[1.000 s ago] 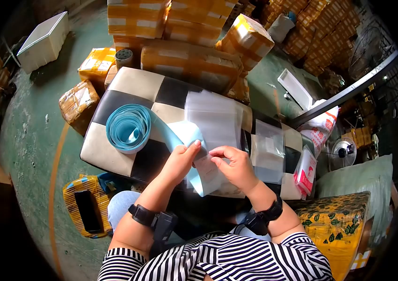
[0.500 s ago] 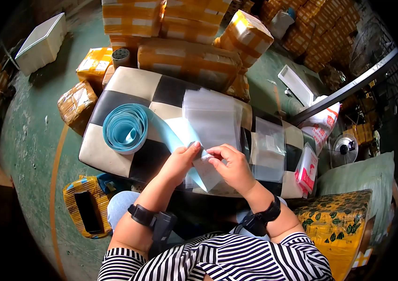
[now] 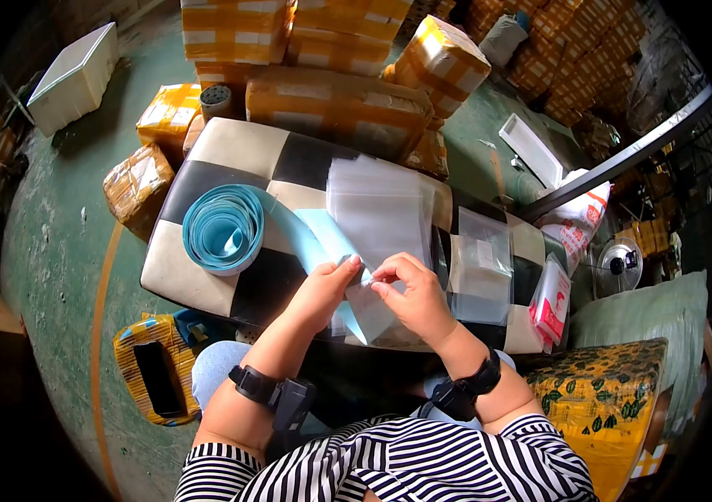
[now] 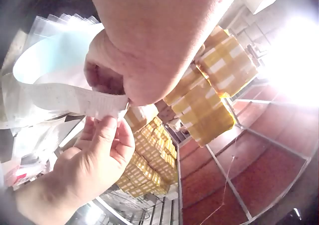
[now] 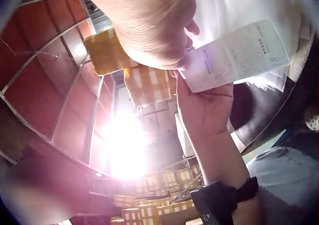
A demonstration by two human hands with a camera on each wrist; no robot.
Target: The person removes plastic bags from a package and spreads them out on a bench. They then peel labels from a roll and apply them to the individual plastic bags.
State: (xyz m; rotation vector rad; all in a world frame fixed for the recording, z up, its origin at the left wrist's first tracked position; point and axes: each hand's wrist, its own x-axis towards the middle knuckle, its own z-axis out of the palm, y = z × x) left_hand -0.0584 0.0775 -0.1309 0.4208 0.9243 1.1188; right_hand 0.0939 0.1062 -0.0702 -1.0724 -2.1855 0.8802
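Observation:
A light blue strip (image 3: 293,234) runs from a blue roll (image 3: 223,230) on the left of the checkered bench (image 3: 205,289) to the hands. My left hand (image 3: 322,293) pinches the strip, thumb on top. Facing it, my right hand (image 3: 413,294) pinches the strip's edge between thumb and fingertips. In the left wrist view the strip (image 4: 60,96) loops back with its pale side showing. Small print covers the label face (image 5: 239,56) in the right wrist view. Clear plastic bags (image 3: 377,201) lie flat just beyond the hands.
More clear bags (image 3: 481,268) and a red-and-white packet (image 3: 550,303) lie on the bench's right part. Taped cartons (image 3: 335,109) stand behind it. A metal bar (image 3: 615,159) slants at the right. A phone (image 3: 157,379) rests on a yellow bundle at the lower left.
Both hands remain at the strip, with the right fingers slightly closer to the left thumb. The strip's folded part beyond the left hand has narrowed, and its hanging end has shifted slightly.

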